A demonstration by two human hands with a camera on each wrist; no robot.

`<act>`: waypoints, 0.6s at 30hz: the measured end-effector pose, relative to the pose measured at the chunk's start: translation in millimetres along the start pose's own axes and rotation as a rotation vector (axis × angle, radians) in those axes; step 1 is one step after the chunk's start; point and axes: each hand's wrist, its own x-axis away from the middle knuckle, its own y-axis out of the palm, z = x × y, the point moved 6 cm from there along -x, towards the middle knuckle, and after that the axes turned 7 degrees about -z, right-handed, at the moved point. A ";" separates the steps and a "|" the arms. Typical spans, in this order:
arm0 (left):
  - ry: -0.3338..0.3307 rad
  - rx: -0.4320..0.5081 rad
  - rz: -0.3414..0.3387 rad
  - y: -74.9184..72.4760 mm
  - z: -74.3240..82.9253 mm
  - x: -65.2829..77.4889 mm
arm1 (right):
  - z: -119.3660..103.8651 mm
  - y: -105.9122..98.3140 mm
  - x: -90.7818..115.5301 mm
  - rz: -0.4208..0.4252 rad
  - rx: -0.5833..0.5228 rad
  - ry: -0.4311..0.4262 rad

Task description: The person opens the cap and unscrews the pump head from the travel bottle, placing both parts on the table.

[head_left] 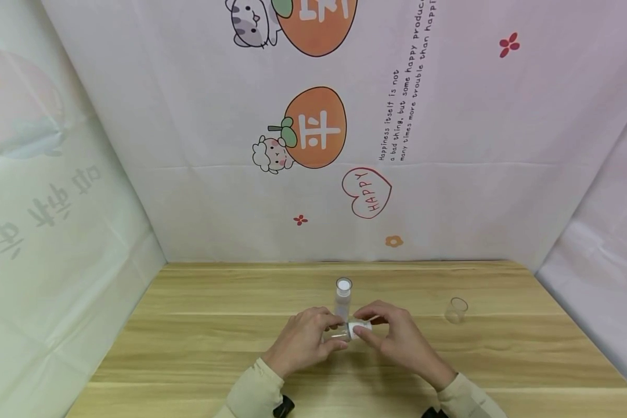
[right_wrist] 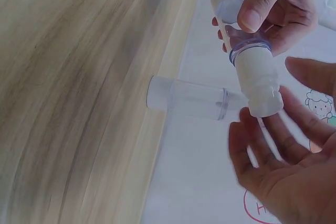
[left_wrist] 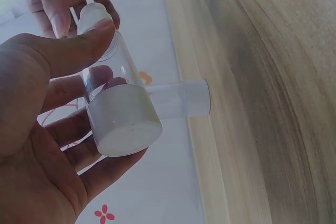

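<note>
1. At the far left of the head view hangs a pale fabric side wall (head_left: 42, 180) with faint, reversed lettering.
2. Further in, at the bottom edge, my cream left sleeve (head_left: 253, 392) ends at a black wrist strap (head_left: 284, 406).
3. My left hand (head_left: 304, 341), lower middle of the frame, is clamped on a clear pump bottle: in the left wrist view my thumb presses near its neck and my fingers curl behind its body.
4. That pump bottle (left_wrist: 126, 98) lies tilted on its side between my hands, its white base toward the left of the head view and its white pump top toward the right.
5. Just above it in the frame, a second clear bottle (head_left: 342, 300) with a white base stands upright on the wood-grain table (head_left: 204, 325); I cannot tell whether the two bottles touch.
6. On the back wall, upper middle, are a printed orange fruit (head_left: 321, 130) and a red heart outline (head_left: 367, 193) reading "HAPPY".
7. My right hand (head_left: 399, 337), right of centre, is around the pump top without a clamp: the right wrist view shows thumb and fingers apart, the fingers loosely bent beside the top.
8. Right of that hand, well apart, a clear cap (head_left: 455, 316) sits on the table.
</note>
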 end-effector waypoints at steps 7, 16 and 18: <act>0.005 -0.025 0.020 -0.6 2.0 -0.4 | 13.3 4.5 -0.4 -0.086 -0.024 0.159; 0.012 -0.046 0.040 -2.7 3.5 -0.9 | 17.2 9.0 -0.5 -0.163 -0.049 0.193; 0.011 -0.041 0.038 -2.6 3.4 -1.0 | 16.8 9.4 -0.1 -0.169 -0.053 0.181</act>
